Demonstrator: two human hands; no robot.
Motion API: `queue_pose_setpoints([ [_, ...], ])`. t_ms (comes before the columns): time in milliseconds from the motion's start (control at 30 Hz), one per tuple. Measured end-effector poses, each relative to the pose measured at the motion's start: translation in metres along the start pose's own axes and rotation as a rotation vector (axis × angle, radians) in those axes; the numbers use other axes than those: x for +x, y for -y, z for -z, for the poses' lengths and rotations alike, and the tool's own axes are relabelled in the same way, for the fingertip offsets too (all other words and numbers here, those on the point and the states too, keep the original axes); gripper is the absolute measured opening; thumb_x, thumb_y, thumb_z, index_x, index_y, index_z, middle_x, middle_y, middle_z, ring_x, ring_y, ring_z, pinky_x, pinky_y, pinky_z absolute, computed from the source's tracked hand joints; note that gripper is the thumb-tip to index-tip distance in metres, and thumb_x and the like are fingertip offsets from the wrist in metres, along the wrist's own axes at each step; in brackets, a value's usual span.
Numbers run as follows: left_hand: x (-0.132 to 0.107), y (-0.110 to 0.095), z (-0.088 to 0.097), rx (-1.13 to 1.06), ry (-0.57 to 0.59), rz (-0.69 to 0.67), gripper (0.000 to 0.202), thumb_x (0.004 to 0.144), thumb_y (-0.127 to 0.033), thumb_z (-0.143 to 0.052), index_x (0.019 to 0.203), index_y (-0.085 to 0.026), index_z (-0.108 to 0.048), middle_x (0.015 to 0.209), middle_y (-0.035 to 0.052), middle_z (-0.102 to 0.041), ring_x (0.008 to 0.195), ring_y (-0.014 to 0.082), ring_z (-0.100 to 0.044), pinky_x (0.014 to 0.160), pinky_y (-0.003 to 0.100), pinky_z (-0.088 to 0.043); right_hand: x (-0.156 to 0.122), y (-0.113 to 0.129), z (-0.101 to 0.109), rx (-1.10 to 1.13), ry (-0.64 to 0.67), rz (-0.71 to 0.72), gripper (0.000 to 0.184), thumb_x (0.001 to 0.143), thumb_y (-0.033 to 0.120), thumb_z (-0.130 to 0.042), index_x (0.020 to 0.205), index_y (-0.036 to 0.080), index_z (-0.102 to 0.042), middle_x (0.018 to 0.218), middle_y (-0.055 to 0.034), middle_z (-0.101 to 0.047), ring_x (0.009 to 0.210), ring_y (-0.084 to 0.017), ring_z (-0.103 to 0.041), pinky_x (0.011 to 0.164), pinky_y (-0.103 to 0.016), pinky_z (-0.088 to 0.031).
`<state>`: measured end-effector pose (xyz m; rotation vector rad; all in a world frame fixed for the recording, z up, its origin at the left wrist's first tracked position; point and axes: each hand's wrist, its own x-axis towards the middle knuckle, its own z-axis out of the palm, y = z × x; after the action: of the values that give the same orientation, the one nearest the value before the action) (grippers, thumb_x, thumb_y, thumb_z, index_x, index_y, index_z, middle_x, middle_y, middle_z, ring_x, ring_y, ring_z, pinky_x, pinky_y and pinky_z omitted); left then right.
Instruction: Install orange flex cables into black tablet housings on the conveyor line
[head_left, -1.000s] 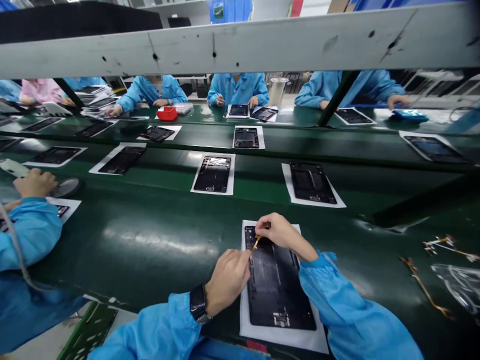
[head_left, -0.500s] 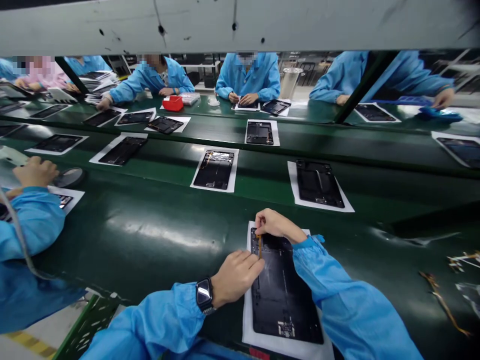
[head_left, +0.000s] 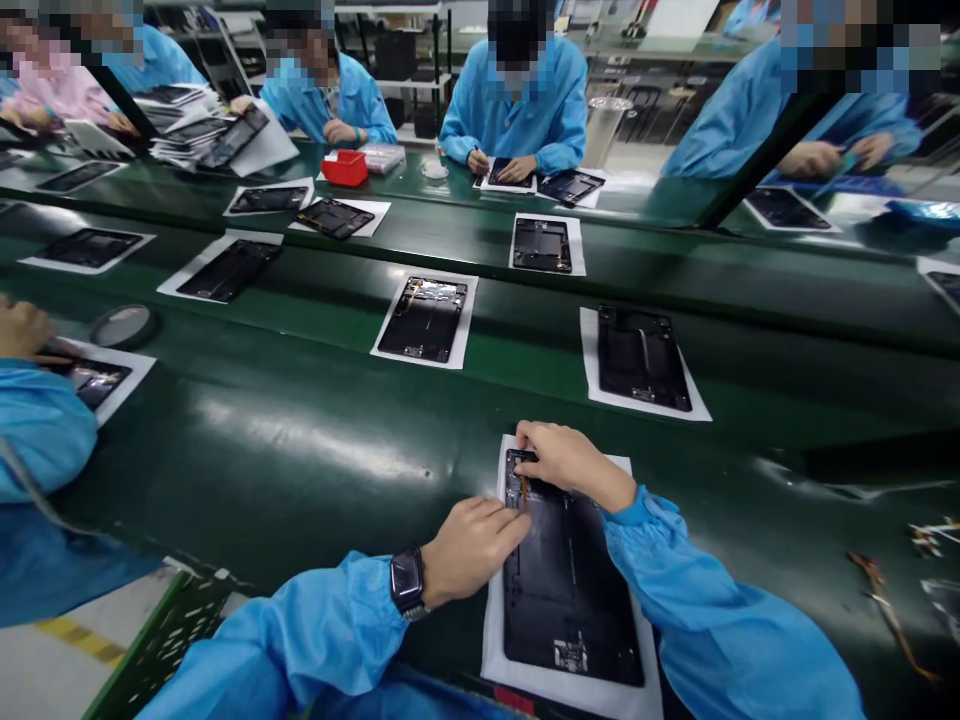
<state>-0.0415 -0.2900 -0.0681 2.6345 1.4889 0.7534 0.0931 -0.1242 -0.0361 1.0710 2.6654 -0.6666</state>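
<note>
In front of me a black tablet housing (head_left: 574,590) lies inner side up on a white sheet (head_left: 492,645). An orange flex cable (head_left: 524,494) runs along its upper left edge. My left hand (head_left: 474,548), with a dark watch at the wrist, pinches the cable's lower end just over the housing. At the top edge, the fingers of my right hand (head_left: 568,462) are bent down onto the cable's upper end, closed on it. Those fingertips partly hide the cable's end and the housing corner.
More tablet housings on sheets, such as one straight ahead (head_left: 424,320) and one to its right (head_left: 643,362), lie on the green bench (head_left: 300,440). Loose flex cables (head_left: 889,610) lie at right. Co-workers sit opposite; one person's arm (head_left: 41,430) is at left.
My view has tilted up slightly. My right hand's fingers have come down lower on the cable's upper end; my left hand stays in place. Across the bench, a sheet and housing now lean against the stack.
</note>
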Motion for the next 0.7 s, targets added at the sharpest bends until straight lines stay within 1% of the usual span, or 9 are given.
queue_pose_setpoints([
  [100,0.000,-0.001,-0.001,-0.022,-0.013,0.020,0.017,0.099,-0.014,-0.041,0.104,-0.014,-0.058,0.085,0.0020,-0.065,0.075,0.0148,-0.060,0.063,0.029,-0.044,-0.005,0.001,-0.001,-0.039,-0.018,0.036,0.024,0.079,0.026,-0.072,0.096,0.023,-0.057,0.094,-0.0024,-0.065,0.079,-0.020,-0.061,0.059,-0.027,-0.030],
  [167,0.001,-0.002,-0.001,-0.039,-0.012,0.028,0.018,0.099,-0.014,-0.041,0.101,-0.014,-0.059,0.085,0.0022,-0.065,0.075,0.0147,-0.060,0.064,0.028,-0.046,-0.008,0.000,-0.002,-0.043,-0.028,0.047,0.021,0.082,0.029,-0.069,0.098,0.023,-0.056,0.094,-0.0018,-0.065,0.079,-0.019,-0.061,0.061,-0.027,-0.032],
  [233,0.000,-0.002,-0.003,-0.053,-0.014,0.035,0.019,0.099,-0.015,-0.041,0.099,-0.015,-0.060,0.088,0.0031,-0.066,0.077,0.0144,-0.060,0.067,0.028,-0.049,-0.011,-0.003,-0.005,-0.041,-0.053,0.041,0.019,0.086,0.032,-0.066,0.099,0.024,-0.055,0.094,-0.0015,-0.064,0.078,-0.018,-0.061,0.062,-0.027,-0.034],
  [400,0.000,-0.003,-0.008,-0.074,-0.072,0.015,0.020,0.098,-0.013,-0.043,0.102,-0.014,-0.062,0.106,0.0062,-0.068,0.099,0.0142,-0.064,0.083,0.027,-0.054,-0.020,-0.005,-0.013,-0.069,-0.190,0.013,0.016,0.089,0.034,-0.064,0.096,0.022,-0.055,0.096,-0.0027,-0.063,0.076,-0.018,-0.062,0.062,-0.028,-0.034],
  [500,-0.001,-0.004,-0.009,-0.074,-0.114,-0.004,0.020,0.098,-0.012,-0.045,0.103,-0.013,-0.064,0.110,0.0061,-0.070,0.106,0.0155,-0.063,0.088,0.028,-0.055,-0.022,-0.003,-0.014,-0.081,-0.192,0.010,0.017,0.089,0.034,-0.064,0.098,0.022,-0.055,0.097,-0.0029,-0.063,0.074,-0.018,-0.062,0.060,-0.028,-0.032],
  [600,-0.002,-0.005,-0.011,-0.064,-0.128,-0.019,0.019,0.097,-0.012,-0.047,0.104,-0.013,-0.064,0.112,0.0052,-0.070,0.106,0.0168,-0.064,0.088,0.029,-0.055,-0.019,-0.005,-0.012,-0.064,-0.165,-0.002,0.019,0.088,0.036,-0.066,0.097,0.023,-0.054,0.095,-0.0021,-0.064,0.073,-0.018,-0.061,0.059,-0.028,-0.030],
  [700,-0.003,-0.006,-0.012,-0.052,-0.089,-0.022,0.019,0.098,-0.014,-0.046,0.103,-0.013,-0.064,0.111,0.0050,-0.071,0.101,0.0169,-0.066,0.082,0.029,-0.057,-0.016,-0.008,-0.011,-0.025,-0.151,-0.011,0.024,0.086,0.039,-0.068,0.096,0.023,-0.054,0.093,-0.0007,-0.066,0.075,-0.019,-0.062,0.058,-0.028,-0.029],
])
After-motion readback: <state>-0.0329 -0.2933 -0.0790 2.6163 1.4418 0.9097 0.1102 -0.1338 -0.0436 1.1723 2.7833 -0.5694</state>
